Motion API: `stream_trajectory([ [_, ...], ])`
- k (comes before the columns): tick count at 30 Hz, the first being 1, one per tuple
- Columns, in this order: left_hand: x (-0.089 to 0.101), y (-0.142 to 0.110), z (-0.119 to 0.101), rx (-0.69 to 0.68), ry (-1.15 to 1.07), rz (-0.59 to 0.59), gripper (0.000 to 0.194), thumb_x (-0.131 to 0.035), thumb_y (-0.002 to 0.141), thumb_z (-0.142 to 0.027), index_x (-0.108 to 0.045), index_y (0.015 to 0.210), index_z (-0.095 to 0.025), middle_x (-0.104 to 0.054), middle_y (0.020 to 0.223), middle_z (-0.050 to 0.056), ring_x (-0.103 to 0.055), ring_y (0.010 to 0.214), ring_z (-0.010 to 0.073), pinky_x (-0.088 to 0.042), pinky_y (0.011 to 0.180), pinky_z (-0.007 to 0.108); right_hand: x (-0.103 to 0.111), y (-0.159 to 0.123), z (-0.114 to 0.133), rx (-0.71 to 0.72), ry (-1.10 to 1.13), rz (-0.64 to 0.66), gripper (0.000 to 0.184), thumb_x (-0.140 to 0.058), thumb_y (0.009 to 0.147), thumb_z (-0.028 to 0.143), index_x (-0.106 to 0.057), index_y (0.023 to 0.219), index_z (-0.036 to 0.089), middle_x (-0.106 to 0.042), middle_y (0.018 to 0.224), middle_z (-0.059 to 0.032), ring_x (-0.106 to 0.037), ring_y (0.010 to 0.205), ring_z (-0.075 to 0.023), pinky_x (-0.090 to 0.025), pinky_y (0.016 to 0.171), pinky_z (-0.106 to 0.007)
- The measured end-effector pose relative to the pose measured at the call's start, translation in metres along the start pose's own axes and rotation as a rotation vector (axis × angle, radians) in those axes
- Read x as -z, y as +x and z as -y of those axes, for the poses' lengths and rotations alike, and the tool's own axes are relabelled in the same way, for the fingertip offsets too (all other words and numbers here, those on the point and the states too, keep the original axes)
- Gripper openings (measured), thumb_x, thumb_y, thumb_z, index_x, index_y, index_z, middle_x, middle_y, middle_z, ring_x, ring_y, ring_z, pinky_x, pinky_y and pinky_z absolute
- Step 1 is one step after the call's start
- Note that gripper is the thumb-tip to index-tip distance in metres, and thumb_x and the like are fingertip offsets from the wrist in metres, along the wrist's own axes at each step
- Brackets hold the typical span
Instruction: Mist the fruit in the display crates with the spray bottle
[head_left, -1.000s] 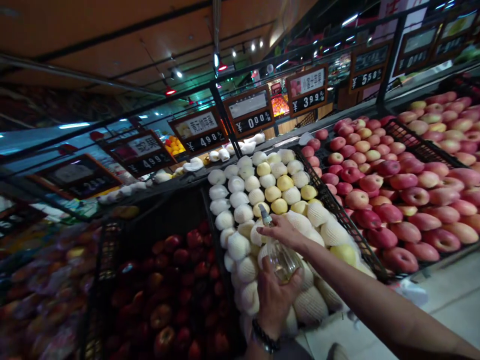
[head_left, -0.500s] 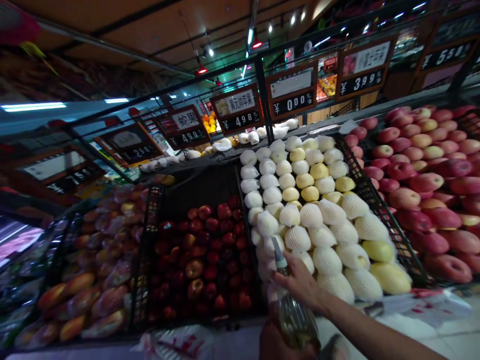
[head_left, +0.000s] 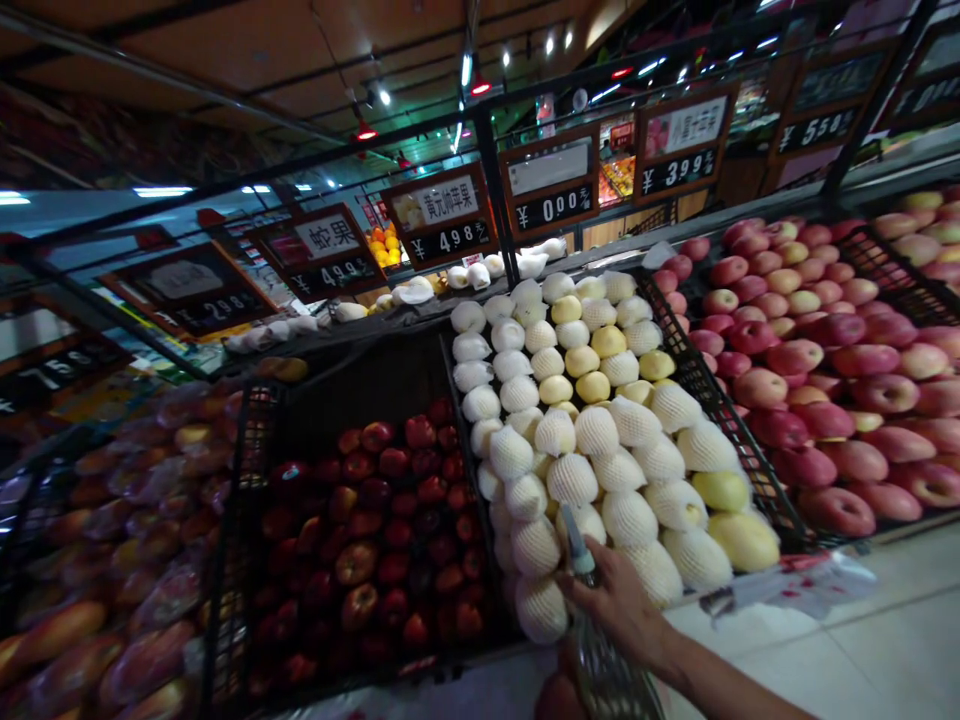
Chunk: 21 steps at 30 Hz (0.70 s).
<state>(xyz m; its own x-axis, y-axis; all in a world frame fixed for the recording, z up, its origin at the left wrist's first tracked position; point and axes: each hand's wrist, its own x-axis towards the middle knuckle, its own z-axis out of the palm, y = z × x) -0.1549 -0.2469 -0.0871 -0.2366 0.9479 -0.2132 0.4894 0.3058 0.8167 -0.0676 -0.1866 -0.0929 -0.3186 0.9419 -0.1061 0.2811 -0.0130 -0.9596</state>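
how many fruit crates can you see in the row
4. Wrapped apples crate far left, dark red apples crate next, net-sleeved yellow fruit crate centre, pink apples crate right. More may lie beyond the frame edges.

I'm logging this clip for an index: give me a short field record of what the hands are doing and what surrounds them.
place: fruit display in a shop
right hand: grips the neck of a clear bottle
left hand: at the bottom edge, under the bottle; grip not visible
behind bottle: net-wrapped pale fruit in a black crate
left crate: dark red apples
right crate: pink-red apples
overhead: price signs
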Motion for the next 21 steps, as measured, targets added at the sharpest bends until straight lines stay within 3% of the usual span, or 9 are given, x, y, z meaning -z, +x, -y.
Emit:
stream_trajectory([
  [2, 0.015, 0.000, 0.004, -0.001, -0.020, 0.057, 0.068, -0.093, 0.062, -0.043, -0.071, 0.127, -0.037, -0.087, 0.098, 0.004, -0.084, 0.104, 0.0445, -0.072, 0.094, 0.058, 0.017, 0.024, 0.017, 0.037, -0.001, -0.049, 0.024, -0.072, 0.087, 0.047, -0.062, 0.087, 0.025, -0.068, 0.079, -0.0007, -0.057, 0.074, -0.0222, -0.045, 0.072, -0.036],
  [3, 0.021, 0.002, 0.004, -0.019, -0.036, 0.092, 0.082, -0.096, 0.053, -0.040, -0.069, 0.130, -0.035, -0.087, 0.102, 0.005, -0.084, 0.103, 0.0433, -0.072, 0.092, 0.054, 0.025, 0.036, 0.024, 0.059, -0.001, -0.070, 0.023, -0.072, 0.086, 0.046, -0.062, 0.087, 0.025, -0.068, 0.079, -0.0004, -0.057, 0.076, -0.0223, -0.045, 0.073, -0.036],
  [5, 0.030, 0.012, 0.000, -0.070, -0.031, 0.141, 0.090, -0.094, 0.054, -0.044, -0.064, 0.138, -0.028, -0.087, 0.112, 0.008, -0.083, 0.106, 0.0398, -0.071, 0.097, 0.049, 0.040, 0.062, 0.037, 0.093, -0.006, -0.095, 0.024, -0.072, 0.086, 0.047, -0.063, 0.088, 0.025, -0.068, 0.082, -0.0008, -0.058, 0.079, -0.0228, -0.044, 0.075, -0.036],
  [9, 0.033, 0.049, -0.030, -0.081, 0.125, 0.051, 0.105, -0.087, 0.073, -0.057, -0.049, 0.161, -0.015, -0.082, 0.126, 0.019, -0.076, 0.126, 0.0438, -0.065, 0.110, 0.055, 0.070, 0.111, 0.061, 0.113, -0.002, -0.111, 0.028, -0.075, 0.084, 0.049, -0.065, 0.090, 0.023, -0.068, 0.085, -0.0009, -0.059, 0.081, -0.0223, -0.044, 0.076, -0.035],
  [12, 0.033, 0.082, -0.060, -0.184, 0.030, 0.052, 0.100, -0.087, 0.076, -0.056, -0.049, 0.160, -0.017, -0.083, 0.124, 0.016, -0.079, 0.121, 0.0390, -0.066, 0.105, 0.050, 0.092, 0.146, 0.075, 0.149, 0.009, -0.117, 0.031, -0.076, 0.084, 0.051, -0.066, 0.090, 0.022, -0.067, 0.084, 0.0001, -0.057, 0.080, -0.0205, -0.042, 0.074, -0.034],
  [15, 0.031, 0.111, -0.087, -0.279, 0.002, 0.016, 0.081, -0.087, 0.079, -0.054, -0.057, 0.146, -0.019, -0.083, 0.122, 0.014, -0.080, 0.114, 0.0351, -0.065, 0.103, 0.049, 0.117, 0.176, 0.082, 0.160, -0.003, -0.148, 0.030, -0.077, 0.083, 0.050, -0.064, 0.079, 0.023, -0.061, 0.073, 0.0024, -0.052, 0.070, -0.0176, -0.036, 0.066, -0.033],
  [21, 0.006, 0.152, -0.134, -0.341, 0.071, 0.025, 0.067, -0.089, 0.078, -0.061, -0.063, 0.125, -0.022, -0.084, 0.109, 0.011, -0.081, 0.105, 0.0345, -0.065, 0.097, 0.050, 0.175, 0.211, 0.075, 0.141, 0.073, -0.275, 0.035, -0.076, 0.080, 0.055, -0.058, 0.078, 0.024, -0.058, 0.071, 0.0033, -0.050, 0.067, -0.0167, -0.037, 0.062, -0.032],
])
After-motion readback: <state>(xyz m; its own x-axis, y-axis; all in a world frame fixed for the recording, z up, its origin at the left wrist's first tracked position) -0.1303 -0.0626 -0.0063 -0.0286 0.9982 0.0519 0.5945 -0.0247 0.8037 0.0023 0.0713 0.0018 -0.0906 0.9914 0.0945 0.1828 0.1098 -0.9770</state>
